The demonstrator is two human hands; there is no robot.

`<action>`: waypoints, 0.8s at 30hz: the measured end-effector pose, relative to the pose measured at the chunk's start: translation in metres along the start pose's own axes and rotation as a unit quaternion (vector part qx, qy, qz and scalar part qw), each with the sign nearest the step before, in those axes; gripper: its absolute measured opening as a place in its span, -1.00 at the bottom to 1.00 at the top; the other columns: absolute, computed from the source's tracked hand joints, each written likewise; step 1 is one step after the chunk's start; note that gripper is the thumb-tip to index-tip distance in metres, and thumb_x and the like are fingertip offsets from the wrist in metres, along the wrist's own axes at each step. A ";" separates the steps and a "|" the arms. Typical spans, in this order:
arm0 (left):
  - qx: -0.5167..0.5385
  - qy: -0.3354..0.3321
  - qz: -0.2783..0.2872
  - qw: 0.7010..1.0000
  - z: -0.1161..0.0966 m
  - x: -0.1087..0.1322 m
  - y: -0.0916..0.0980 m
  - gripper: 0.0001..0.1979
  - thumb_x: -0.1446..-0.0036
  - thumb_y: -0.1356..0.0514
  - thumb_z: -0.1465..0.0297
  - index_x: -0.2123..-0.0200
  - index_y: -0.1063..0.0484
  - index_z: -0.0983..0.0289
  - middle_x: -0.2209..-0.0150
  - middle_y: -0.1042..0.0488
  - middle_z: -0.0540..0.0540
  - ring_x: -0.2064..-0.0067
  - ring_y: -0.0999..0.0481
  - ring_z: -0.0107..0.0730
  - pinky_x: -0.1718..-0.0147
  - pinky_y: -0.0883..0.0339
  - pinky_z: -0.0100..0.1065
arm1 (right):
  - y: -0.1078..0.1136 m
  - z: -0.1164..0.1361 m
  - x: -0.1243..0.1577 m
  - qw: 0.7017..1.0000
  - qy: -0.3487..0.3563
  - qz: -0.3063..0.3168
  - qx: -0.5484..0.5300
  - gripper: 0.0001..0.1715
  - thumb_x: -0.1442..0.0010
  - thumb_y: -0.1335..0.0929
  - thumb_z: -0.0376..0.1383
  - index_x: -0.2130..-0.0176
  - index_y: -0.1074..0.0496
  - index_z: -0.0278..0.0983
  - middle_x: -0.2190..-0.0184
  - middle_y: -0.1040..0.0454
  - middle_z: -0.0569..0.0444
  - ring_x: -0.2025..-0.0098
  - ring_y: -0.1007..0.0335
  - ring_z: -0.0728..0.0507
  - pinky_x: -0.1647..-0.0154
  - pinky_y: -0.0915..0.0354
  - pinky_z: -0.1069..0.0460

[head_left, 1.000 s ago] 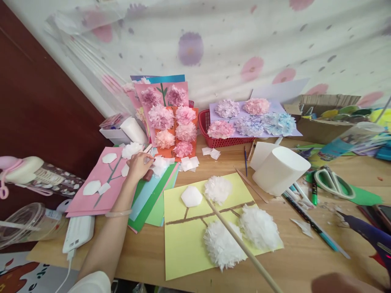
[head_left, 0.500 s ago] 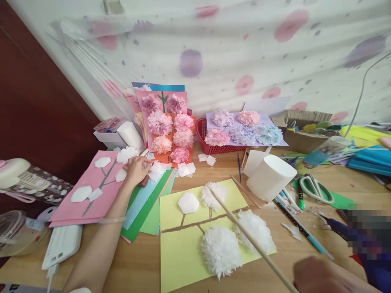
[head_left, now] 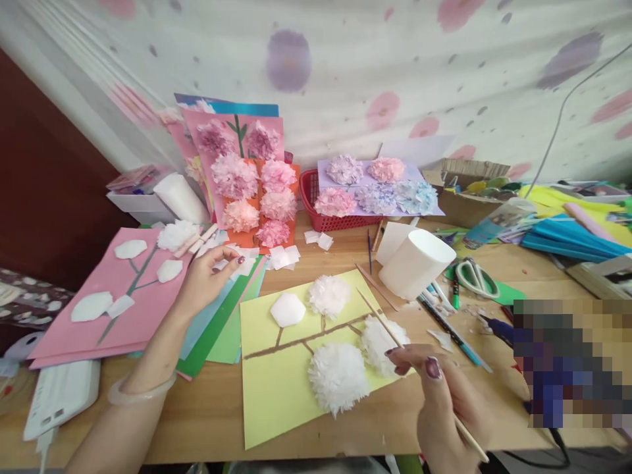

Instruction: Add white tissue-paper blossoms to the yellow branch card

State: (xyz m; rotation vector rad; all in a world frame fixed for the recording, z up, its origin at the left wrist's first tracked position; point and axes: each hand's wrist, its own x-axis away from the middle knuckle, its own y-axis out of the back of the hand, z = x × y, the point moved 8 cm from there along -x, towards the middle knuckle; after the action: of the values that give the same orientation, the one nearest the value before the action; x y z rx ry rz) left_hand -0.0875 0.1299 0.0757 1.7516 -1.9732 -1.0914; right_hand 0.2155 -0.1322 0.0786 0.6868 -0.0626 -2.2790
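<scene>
My right hand (head_left: 449, 401) grips a stick (head_left: 378, 316), its tip over the yellow card (head_left: 276, 408) on the tabletop (head_left: 197, 424) between my hands. My left hand (head_left: 210, 276), fingertips close together, is near tissue squares (head_left: 283, 257); I can't tell whether it holds one.

No text, label, brand or number can be read. The print on the clear cup (head_left: 500, 224) is blurred, and any marks on the white charger (head_left: 66, 398) and green marker (head_left: 455, 293) are too small.
</scene>
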 end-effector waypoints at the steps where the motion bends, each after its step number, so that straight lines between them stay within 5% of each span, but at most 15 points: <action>1: 0.020 -0.015 0.039 0.999 -0.013 0.007 -0.014 -0.74 -0.13 -0.16 0.11 0.36 -0.43 0.17 0.32 -0.54 0.04 0.24 -0.52 -0.20 0.23 -0.40 -0.26 | 0.001 -0.008 0.002 1.000 -0.004 -0.023 -0.017 -0.56 -0.36 -0.28 -0.13 0.49 -0.48 -0.23 0.52 -0.50 0.06 0.50 -0.41 -0.09 0.46 -0.29 0.03; 6: 0.028 -0.100 0.211 0.972 -0.074 0.044 -0.085 -0.79 -0.17 -0.18 0.19 0.42 -0.46 0.16 0.36 -0.55 0.01 0.24 -0.49 -0.21 0.04 -0.30 -0.13 | 0.000 -0.034 0.017 0.990 -0.044 -0.104 -0.085 -0.40 -0.39 -0.23 -0.19 0.66 -0.32 -0.24 0.72 -0.26 0.14 0.63 -0.23 -0.04 0.51 -0.17 0.01; 11: -0.023 -0.144 0.226 0.963 -0.106 0.051 -0.130 -0.87 -0.21 -0.19 0.32 0.38 -0.49 0.16 0.25 -0.55 0.06 0.06 -0.41 -0.13 -0.02 -0.18 -0.04 | -0.004 -0.033 0.013 0.994 -0.046 -0.100 -0.028 -0.36 -0.43 -0.18 -0.16 0.66 -0.31 -0.24 0.71 -0.29 0.15 0.63 -0.23 -0.01 0.54 -0.12 0.03; 16: -0.071 -0.180 0.195 0.961 -0.120 0.044 -0.154 -0.88 -0.20 -0.21 0.38 0.38 -0.52 0.18 -0.03 -0.50 0.10 -0.17 -0.21 0.03 -0.09 -0.02 0.09 | -0.009 -0.036 0.006 0.997 -0.044 -0.065 0.016 -0.40 -0.44 -0.19 -0.18 0.61 -0.34 -0.24 0.67 -0.34 0.17 0.62 -0.27 0.01 0.52 -0.17 0.07; 24: -0.083 -0.194 0.175 0.962 -0.120 0.038 -0.162 -0.87 -0.20 -0.20 0.38 0.40 -0.50 0.17 -0.02 -0.51 0.10 -0.21 -0.18 0.08 -0.11 0.00 0.13 | -0.027 -0.037 -0.005 0.998 -0.018 -0.001 0.063 -0.44 -0.44 -0.16 -0.22 0.57 -0.33 -0.24 0.64 -0.35 0.18 0.58 -0.29 0.02 0.49 -0.16 0.09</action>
State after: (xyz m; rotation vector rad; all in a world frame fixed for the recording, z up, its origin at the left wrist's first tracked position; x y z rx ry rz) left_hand 0.1002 0.0570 0.0344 1.1076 -2.2209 -1.4998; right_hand 0.2193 -0.1032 0.0423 0.7106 -0.2251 -2.3047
